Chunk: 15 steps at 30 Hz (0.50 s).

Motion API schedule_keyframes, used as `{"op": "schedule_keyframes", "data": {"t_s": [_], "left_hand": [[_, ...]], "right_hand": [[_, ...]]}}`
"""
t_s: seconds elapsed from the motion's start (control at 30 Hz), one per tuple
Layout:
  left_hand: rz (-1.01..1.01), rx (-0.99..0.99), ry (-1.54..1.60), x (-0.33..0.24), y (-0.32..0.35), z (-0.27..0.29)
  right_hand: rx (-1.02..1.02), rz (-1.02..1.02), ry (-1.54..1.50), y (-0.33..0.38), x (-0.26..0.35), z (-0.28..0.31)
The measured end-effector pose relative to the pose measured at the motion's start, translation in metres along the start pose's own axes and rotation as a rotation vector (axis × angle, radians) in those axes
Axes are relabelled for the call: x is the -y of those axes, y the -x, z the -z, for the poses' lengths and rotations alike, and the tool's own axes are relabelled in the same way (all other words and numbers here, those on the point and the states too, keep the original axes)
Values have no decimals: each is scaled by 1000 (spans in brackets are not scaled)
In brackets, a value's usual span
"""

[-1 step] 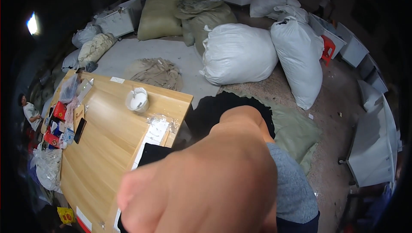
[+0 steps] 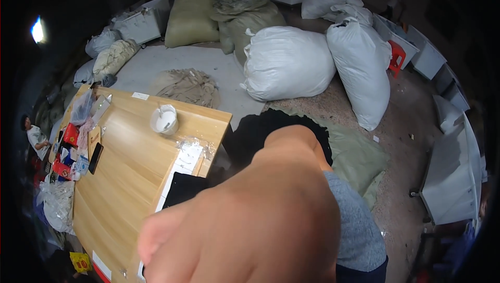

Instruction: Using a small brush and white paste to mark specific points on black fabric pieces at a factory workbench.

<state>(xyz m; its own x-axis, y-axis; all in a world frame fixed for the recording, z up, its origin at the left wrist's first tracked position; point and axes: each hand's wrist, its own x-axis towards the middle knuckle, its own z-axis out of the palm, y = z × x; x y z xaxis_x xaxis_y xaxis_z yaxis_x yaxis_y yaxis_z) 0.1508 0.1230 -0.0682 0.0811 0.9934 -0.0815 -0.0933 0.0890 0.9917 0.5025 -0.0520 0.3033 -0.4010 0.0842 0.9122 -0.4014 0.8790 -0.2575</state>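
Observation:
A raised bare forearm [image 2: 291, 152] bends back toward the camera from a grey sleeve [image 2: 354, 225] at the lower right. At its end, my right hand [image 2: 239, 231] looms large and close over the lower middle. Its fingers are mostly out of sight, so whether they grip anything is hidden. Behind the hand, black cloth [image 2: 185, 186] lies on the near right edge of the wooden table [image 2: 120, 179], partly covered from view. My left hand is not in view. A larger heap of black fabric [image 2: 250, 132] shows beyond the forearm.
On the table stand a white tub [image 2: 164, 120], a black phone [image 2: 96, 158], clear plastic wrap [image 2: 203, 147] and several small packages. Big white sacks [image 2: 289, 64] and white wheeled bins [image 2: 450, 176] stand around. A red stool [image 2: 397, 58] is far right; another person [image 2: 37, 138] is at left.
My right hand has shifted slightly left. The surroundings have moved a few pixels up and left in the picture.

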Motion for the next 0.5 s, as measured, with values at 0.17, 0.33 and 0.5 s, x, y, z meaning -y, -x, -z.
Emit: {"op": "schedule_keyframes", "data": {"t_s": [0.17, 0.33, 0.5], "left_hand": [[3, 105, 253, -40, 8, -11], [-110, 237, 623, -108, 12, -13], [-418, 795, 1057, -197, -12, -21]], "right_hand": [[182, -45, 325, 3, 19, -7], [215, -109, 287, 11, 0, -6], [-409, -177, 309, 35, -64, -14]]}}
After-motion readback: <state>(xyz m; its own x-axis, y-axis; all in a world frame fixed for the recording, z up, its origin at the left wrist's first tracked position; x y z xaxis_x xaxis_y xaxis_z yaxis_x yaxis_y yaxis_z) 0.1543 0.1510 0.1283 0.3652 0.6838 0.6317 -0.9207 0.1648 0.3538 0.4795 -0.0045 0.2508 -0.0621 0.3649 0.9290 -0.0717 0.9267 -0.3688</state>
